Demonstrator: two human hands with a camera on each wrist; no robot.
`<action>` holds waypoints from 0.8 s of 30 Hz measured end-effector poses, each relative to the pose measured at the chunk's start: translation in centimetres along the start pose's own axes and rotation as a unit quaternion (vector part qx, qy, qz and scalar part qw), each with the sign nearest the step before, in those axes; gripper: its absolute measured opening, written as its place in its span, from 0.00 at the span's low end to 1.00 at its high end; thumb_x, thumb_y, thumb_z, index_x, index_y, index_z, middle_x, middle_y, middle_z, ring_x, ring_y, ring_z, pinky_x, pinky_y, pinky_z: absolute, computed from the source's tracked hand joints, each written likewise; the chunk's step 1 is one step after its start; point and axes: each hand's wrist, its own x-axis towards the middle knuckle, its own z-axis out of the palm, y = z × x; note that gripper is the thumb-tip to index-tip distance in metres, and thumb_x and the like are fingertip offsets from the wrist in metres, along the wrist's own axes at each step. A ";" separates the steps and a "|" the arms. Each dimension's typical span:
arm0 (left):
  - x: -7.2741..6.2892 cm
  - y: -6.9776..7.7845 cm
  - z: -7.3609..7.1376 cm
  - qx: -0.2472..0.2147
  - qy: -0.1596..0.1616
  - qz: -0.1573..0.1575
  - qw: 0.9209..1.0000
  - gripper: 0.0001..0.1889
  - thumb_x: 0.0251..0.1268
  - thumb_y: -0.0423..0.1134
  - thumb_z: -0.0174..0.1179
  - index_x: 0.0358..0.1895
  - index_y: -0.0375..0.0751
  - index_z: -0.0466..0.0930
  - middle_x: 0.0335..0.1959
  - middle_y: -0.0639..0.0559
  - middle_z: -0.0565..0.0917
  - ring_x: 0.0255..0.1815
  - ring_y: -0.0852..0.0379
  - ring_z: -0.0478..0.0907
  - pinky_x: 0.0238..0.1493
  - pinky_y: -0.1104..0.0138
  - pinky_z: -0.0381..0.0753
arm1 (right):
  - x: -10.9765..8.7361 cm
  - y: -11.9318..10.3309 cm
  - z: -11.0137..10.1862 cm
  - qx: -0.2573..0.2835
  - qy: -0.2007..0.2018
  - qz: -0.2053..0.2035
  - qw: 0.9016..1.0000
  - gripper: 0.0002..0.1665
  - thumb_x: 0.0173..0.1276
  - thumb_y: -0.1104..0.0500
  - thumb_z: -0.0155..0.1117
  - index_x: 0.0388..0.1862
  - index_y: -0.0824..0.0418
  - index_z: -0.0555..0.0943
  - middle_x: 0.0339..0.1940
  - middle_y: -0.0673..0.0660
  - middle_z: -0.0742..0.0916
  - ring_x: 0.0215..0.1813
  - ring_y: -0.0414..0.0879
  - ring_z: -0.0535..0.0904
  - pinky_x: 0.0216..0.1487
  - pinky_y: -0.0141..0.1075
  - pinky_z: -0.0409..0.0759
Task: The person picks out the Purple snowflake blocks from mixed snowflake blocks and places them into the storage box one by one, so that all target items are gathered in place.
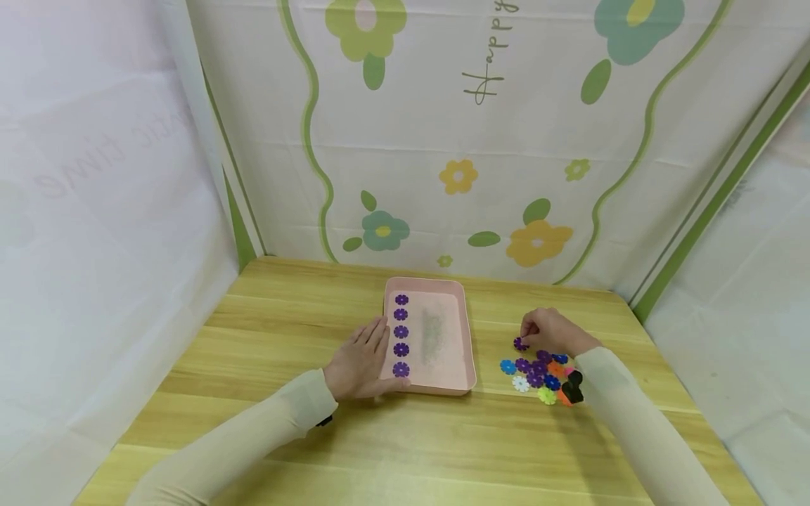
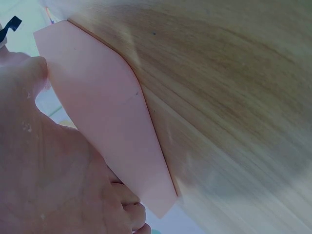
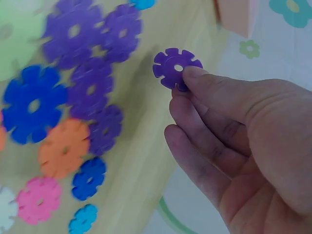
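Observation:
My right hand [image 1: 557,332] pinches a purple snowflake disc [image 3: 168,66] between thumb and forefinger, above the table beside a pile of loose discs. This disc has a notched edge and a small centre hole. My left hand [image 1: 361,360] rests along the left edge of a pink tray [image 1: 436,372], its fingers extended and its thumb near the front corner. In the left wrist view, that hand [image 2: 63,180] lies against the tray's outer wall [image 2: 102,97]. Several purple discs [image 1: 401,332] lie in one column along the tray's left side.
To the right of the tray lie loose discs: purple ones [image 3: 90,87], dark blue [image 3: 34,105], orange [image 3: 65,148], pink [image 3: 40,200], and lime [image 1: 547,396], white [image 1: 521,384] and black [image 1: 572,390] ones. A patterned cloth [image 1: 411,140] stands behind the wooden table [image 1: 405,450].

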 end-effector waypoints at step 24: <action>0.1 -0.1 -0.2 0.016 -0.010 -0.001 1.000 0.60 0.69 0.83 0.36 0.82 0.29 0.59 0.86 0.34 0.57 0.88 0.40 0.55 0.86 0.53 0.61 | 8.2 -8.1 -2.1 0.016 0.054 -0.017 0.998 0.07 0.79 0.62 0.65 0.43 0.62 0.88 0.42 0.62 0.91 0.43 0.52 0.86 0.46 0.41 0.86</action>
